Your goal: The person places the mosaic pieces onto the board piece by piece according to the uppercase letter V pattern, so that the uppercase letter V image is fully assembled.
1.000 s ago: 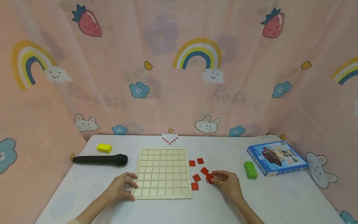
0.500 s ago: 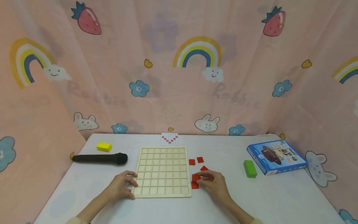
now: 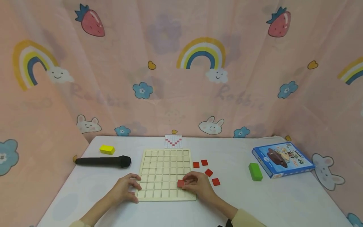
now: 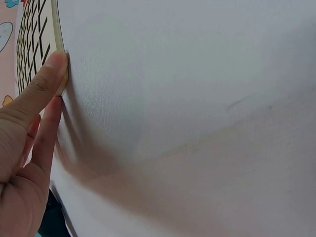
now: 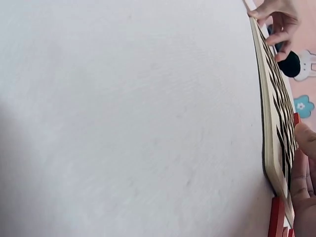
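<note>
— Nearest first?
— Left hand (image 3: 124, 189) at the near left corner of the board (image 3: 164, 164). Thumb straight against the edge, fingertips resting on top. Nothing clasped, just steadying.

— And the other?
— Right hand (image 3: 198, 185) over the near right part of the board, grip closed in a pinch on a red tile (image 3: 181, 183). Tile over a cell in the second row from the near edge, toward the right. Hard to tell whether seated or just above.

— Step in hand?
— Placing, by the look of it: tile at the grid, not yet let go.

— Next move's demands?
— Probably squaring the tile to its cell, pressing it flush, then easing the fingers off without dragging it. Worth checking against the card (image 3: 173, 141) at the far edge, with its red V.

— Further out?
— Four loose tiles (image 3: 216, 181) on the table (image 3: 227, 205), right of the board. Green block (image 3: 255, 171) and box (image 3: 282, 159) farther right. Microphone (image 3: 102, 161) and yellow block (image 3: 106, 149) far left.
</note>
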`<action>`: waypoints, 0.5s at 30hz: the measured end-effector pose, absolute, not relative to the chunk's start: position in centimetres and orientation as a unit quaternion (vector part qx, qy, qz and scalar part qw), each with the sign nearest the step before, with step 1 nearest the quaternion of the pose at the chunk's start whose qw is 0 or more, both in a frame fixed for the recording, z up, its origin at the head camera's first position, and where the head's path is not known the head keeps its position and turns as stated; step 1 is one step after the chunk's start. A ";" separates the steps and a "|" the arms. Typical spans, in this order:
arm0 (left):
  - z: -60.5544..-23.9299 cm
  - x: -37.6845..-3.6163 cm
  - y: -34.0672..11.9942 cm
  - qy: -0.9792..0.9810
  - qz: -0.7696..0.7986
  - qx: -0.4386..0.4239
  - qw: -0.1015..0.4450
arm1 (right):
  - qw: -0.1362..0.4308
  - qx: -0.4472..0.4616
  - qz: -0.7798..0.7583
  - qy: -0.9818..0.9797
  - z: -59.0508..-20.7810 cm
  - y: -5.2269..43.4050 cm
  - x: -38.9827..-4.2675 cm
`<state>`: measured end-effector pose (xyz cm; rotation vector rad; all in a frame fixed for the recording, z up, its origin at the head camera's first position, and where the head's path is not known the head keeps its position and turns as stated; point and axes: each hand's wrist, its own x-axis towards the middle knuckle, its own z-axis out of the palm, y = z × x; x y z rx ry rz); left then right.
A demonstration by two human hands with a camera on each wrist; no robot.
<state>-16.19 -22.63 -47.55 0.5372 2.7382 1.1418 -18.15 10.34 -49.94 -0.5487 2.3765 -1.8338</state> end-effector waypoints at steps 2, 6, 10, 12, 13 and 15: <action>-47.5 -16.2 -22.6 0.905 0.382 0.175 0.066 | 0.047 -0.182 -0.594 0.782 -50.0 9.5 -18.2; -47.5 -16.2 -22.4 0.908 0.380 0.157 0.079 | 0.048 -0.184 -0.579 0.793 -50.3 8.1 -18.4; -47.5 -16.2 -22.2 0.911 0.378 0.135 0.091 | 0.038 -0.185 -0.573 0.797 -50.3 7.2 -18.6; -47.4 -16.2 -22.2 0.910 0.381 0.132 0.093 | 0.032 -0.184 -0.575 0.797 -50.2 7.0 -18.6; -47.4 -16.2 -22.2 0.910 0.383 0.132 0.093 | 0.031 -0.182 -0.578 0.795 -50.2 6.9 -18.6; -47.3 -16.2 -22.2 0.908 0.386 0.135 0.092 | 0.032 -0.176 -0.583 0.792 -50.1 6.8 -18.5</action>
